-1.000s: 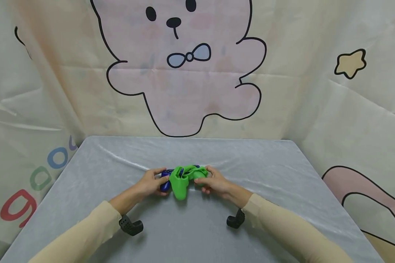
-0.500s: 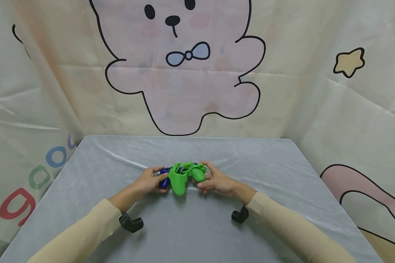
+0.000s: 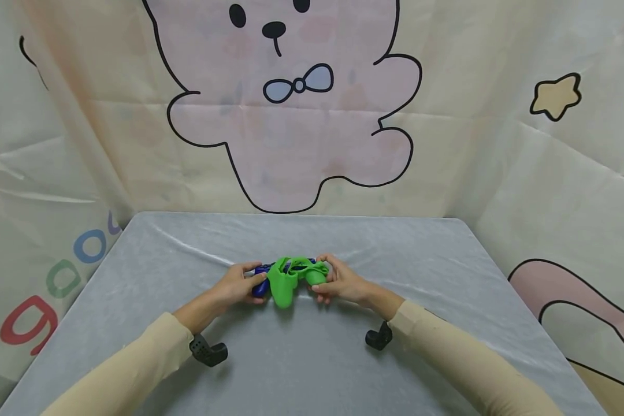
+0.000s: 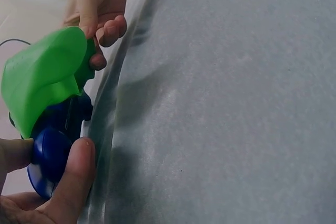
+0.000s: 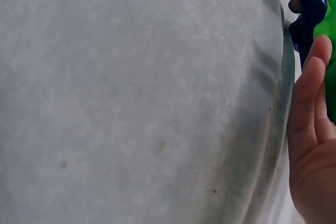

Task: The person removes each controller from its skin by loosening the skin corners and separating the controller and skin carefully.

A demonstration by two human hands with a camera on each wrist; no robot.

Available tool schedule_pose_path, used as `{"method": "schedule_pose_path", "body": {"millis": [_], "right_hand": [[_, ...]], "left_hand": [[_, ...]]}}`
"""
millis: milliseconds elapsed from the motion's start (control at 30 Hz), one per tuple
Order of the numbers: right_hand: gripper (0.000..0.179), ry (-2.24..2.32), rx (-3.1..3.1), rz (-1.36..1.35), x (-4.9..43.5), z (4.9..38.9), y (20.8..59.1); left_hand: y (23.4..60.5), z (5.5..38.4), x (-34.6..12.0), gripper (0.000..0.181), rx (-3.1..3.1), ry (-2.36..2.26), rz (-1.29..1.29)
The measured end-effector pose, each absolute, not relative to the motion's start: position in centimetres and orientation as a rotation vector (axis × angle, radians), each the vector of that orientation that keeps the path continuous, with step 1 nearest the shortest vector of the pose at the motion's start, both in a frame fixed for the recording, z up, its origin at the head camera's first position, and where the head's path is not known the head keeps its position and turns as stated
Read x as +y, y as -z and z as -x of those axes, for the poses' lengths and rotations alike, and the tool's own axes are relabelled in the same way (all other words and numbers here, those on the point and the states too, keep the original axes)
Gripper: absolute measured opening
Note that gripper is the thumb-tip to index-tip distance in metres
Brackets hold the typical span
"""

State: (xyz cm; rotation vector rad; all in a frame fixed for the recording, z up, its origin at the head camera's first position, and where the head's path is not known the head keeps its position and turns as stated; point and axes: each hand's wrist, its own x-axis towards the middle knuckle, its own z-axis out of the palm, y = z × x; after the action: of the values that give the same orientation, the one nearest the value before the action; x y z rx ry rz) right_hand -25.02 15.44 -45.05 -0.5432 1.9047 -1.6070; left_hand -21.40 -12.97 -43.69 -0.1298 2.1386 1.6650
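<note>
In the head view, a dark blue game controller (image 3: 260,288) is partly inside a bright green silicone controller cover (image 3: 283,287), above the table. My left hand (image 3: 235,285) grips the bare blue handle, thumb on the near side; the left wrist view shows thumb and fingers around that blue handle (image 4: 48,156). With my right hand (image 3: 346,283) I hold the right end of the cover between thumb and fingers. The cover's left grip hangs loose off the controller, and its face is bunched. In the right wrist view the green cover (image 5: 331,85) is mostly cut off by the frame edge.
A grey cloth covers the table (image 3: 301,364), wrinkled near its far edge. Cream curtains with a printed bear (image 3: 291,138) and a star (image 3: 555,97) hang behind and beside it. Each wrist carries a black camera, one by the left sleeve (image 3: 208,351).
My right hand has shifted its fingers on the cover's right end, and its wrist has moved slightly outward. The cover's bunched face is spread wider. My left hand keeps its grip on the controller.
</note>
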Motion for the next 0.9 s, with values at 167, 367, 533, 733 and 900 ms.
{"method": "schedule_pose_path", "body": {"millis": [167, 367, 533, 733, 900], "right_hand": [[0.041, 1.605, 1.895, 0.54, 15.4, 24.9, 45.1], [0.035, 1.646, 1.903, 0.504, 15.2, 24.7, 44.9], [0.06, 1.611, 1.91, 0.465, 15.5, 24.7, 44.8], [0.076, 1.513, 1.913, 0.413, 16.0, 24.7, 44.4], [0.059, 1.509, 1.952, 0.272, 15.9, 24.7, 43.9]], "left_hand": [[43.8, 21.4, -13.0, 0.058, 2.141, -1.66, 0.114], [44.1, 21.5, -13.0, 0.058, 2.111, -1.702, 0.128], [43.9, 21.5, -13.1, 0.058, 2.098, -1.702, 0.126], [43.7, 21.3, -13.1, 0.06, 2.111, -1.681, 0.107], [43.8, 21.3, -13.2, 0.06, 2.112, -1.691, 0.102]]}}
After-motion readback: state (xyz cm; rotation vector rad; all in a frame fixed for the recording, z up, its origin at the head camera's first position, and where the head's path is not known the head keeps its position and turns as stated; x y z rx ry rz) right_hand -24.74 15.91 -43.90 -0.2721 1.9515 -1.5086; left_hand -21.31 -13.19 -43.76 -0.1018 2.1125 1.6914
